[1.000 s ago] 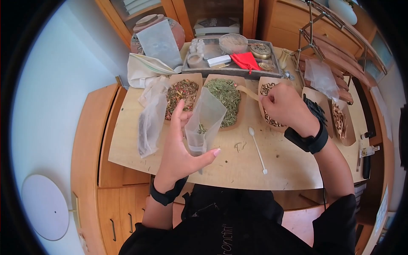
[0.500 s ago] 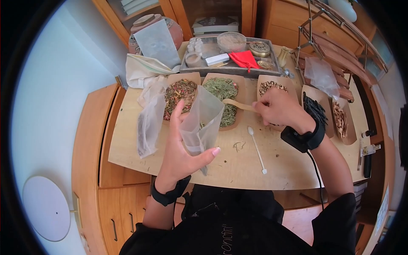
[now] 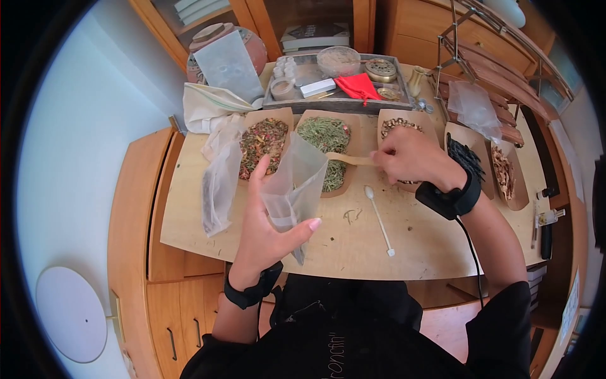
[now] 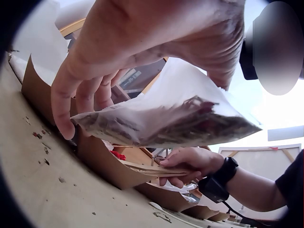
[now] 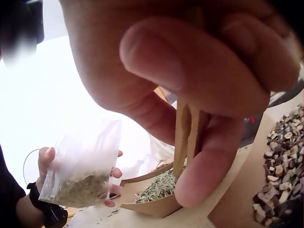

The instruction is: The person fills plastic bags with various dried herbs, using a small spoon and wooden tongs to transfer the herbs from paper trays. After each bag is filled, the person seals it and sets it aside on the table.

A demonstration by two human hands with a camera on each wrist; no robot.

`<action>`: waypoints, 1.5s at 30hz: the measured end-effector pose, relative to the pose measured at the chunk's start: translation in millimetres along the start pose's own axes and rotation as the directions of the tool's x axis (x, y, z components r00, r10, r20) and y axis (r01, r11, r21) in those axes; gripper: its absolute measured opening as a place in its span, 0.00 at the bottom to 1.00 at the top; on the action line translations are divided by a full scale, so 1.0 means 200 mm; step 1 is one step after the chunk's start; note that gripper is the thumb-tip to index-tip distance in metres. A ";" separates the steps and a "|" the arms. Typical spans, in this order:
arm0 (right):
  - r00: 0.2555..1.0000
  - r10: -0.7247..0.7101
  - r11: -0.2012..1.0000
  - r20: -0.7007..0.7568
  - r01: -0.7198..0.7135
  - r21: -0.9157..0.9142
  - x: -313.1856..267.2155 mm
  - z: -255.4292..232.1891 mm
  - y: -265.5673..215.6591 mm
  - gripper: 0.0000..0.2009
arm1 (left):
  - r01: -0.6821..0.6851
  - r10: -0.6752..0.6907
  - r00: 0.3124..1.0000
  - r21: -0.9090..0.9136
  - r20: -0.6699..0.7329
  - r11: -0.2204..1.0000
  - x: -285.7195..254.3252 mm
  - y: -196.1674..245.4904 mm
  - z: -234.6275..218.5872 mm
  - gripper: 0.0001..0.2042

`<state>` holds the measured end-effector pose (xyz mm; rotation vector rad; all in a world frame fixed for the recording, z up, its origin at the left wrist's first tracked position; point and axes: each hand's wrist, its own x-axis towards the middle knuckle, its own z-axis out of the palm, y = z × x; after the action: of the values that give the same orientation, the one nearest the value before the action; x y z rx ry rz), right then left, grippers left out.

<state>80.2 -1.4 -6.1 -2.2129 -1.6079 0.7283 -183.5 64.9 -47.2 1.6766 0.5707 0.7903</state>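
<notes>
My left hand [image 3: 262,221] holds a translucent bag [image 3: 293,183] upright above the table, fingers on one side and thumb near its lower front. Dried herbs fill the bottom of the bag [image 4: 190,121]. In my right hand [image 3: 413,158] are bamboo tongs [image 3: 353,160], gripped between thumb and fingers, pointing left. Their tips are right at the bag's right edge in the head view, over the paper tray of green dried herb [image 3: 328,136]. The two prongs of the tongs [image 5: 187,133] show close together in the right wrist view. Below my right hand sits a tray of chopped brown pieces [image 3: 401,123].
A tray of mixed petals [image 3: 265,142] stands at the left, beside empty clear bags [image 3: 221,189]. Farther right are trays of dark strips [image 3: 464,158] and pale shavings [image 3: 503,174]. A small white spoon [image 3: 380,221] lies in front. Behind stands a grey tray [image 3: 303,104] of containers.
The tongs have moved left and toward me, from the right side of the green herb tray to the bag's edge. My left hand keeps holding the bag, nearly still.
</notes>
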 end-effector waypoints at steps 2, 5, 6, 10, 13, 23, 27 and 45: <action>0.999 0.006 0.999 0.042 -0.007 0.040 0.00 0.00 -0.02 0.15 | -0.018 0.018 1.000 -0.008 0.010 1.000 0.01 -0.01 0.00 0.51; 0.991 -0.113 0.993 -0.072 0.109 -0.050 0.01 0.07 0.00 0.16 | -0.019 0.020 1.000 -0.023 0.012 1.000 0.02 -0.01 0.01 0.51; 0.991 -0.113 0.993 -0.072 0.110 -0.050 0.01 0.09 0.01 0.16 | -0.019 0.020 1.000 -0.023 0.020 1.000 0.02 -0.01 0.02 0.51; 0.976 -0.181 0.980 -0.121 0.168 -0.110 0.04 0.15 0.02 0.14 | -0.016 0.017 0.999 -0.023 0.036 1.000 0.02 0.00 0.02 0.51; 0.996 -0.094 0.990 -0.004 0.094 0.102 0.03 0.10 -0.03 0.13 | -0.021 0.022 0.999 -0.029 0.041 0.999 0.02 -0.02 0.01 0.50; 0.975 0.081 0.783 0.206 -0.190 0.592 0.06 0.05 0.04 0.14 | -0.022 0.062 0.989 0.282 -0.136 0.959 0.01 0.04 -0.04 0.51; 0.980 0.086 0.794 0.182 -0.178 0.581 0.05 0.00 0.02 0.14 | 0.011 0.081 0.986 0.541 -0.146 0.841 0.02 0.05 -0.02 0.53; 0.988 0.008 0.913 0.156 -0.071 0.402 -0.03 -0.28 -0.30 0.14 | 0.166 0.018 0.976 0.792 -0.218 0.588 0.17 0.12 0.06 0.56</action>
<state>63.6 15.1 73.2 -1.9276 -1.3268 1.1515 -153.8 76.2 -19.1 2.3961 1.2921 0.6731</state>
